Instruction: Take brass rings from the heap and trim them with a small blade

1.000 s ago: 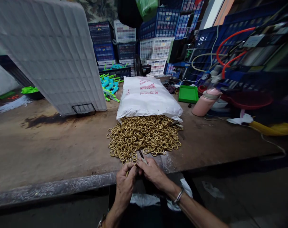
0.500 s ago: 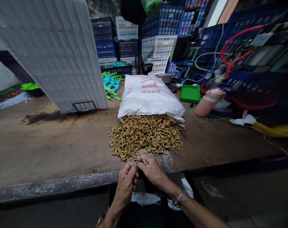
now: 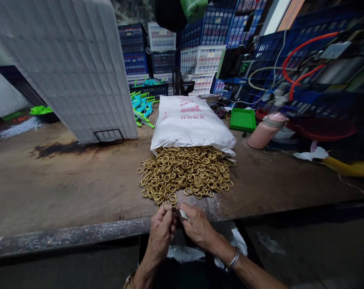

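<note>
At the table's front edge my left hand [image 3: 162,230] is closed, thumb against fingertips in a pinch; what sits between them, perhaps a ring, is too small and covered to make out. Just beside it, my right hand [image 3: 198,226] grips a slim pale-grey tool [image 3: 184,215] that looks like a small knife, its front end directed at the left fingertips. Right beyond both hands spreads a heap of gold-brown rings [image 3: 185,172]. These rings come out from the mouth of a white sack [image 3: 191,124] with red print, lying on its side.
On the wooden table [image 3: 110,180], a tall grey-white ribbed panel [image 3: 79,72] stands at left. Blue and green plastic pieces [image 3: 142,108] lie behind it. To the right are a green tray [image 3: 242,119], a pink bottle [image 3: 265,132] and hoses. Stacked crates [image 3: 203,58] fill the back.
The right hand has turned slightly and shifted a little right, and the tool's tip has dropped from pointing at the heap to between the hands. The left hand keeps its pinch.
</note>
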A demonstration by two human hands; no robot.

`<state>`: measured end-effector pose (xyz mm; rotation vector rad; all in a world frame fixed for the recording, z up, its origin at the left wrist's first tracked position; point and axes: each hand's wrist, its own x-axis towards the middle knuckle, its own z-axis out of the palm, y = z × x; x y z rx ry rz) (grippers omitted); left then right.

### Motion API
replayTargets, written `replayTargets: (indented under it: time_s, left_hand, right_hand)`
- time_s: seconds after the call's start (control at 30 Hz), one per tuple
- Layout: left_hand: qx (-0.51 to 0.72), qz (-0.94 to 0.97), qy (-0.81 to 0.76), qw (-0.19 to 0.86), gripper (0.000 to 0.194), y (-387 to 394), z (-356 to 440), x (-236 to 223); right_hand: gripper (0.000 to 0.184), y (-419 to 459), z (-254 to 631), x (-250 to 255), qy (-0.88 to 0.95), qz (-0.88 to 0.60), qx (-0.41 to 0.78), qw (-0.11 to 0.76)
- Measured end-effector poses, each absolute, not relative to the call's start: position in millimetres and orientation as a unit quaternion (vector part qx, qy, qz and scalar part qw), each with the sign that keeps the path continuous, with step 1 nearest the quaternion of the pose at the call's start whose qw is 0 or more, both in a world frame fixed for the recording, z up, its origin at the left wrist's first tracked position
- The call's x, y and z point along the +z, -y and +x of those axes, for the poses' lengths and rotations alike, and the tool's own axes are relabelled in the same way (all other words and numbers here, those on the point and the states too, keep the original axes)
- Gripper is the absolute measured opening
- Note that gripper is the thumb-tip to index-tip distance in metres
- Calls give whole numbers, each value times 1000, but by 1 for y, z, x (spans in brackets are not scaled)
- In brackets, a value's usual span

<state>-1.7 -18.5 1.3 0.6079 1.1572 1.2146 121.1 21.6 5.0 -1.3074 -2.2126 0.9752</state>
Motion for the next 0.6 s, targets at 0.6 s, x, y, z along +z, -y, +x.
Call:
replayTargets:
  time_s: [0.6]
  left_hand:
    - [499, 263, -458, 687, 27, 44, 1, 10]
  right_hand:
    - [27, -34, 131, -4, 826, -537, 160, 65]
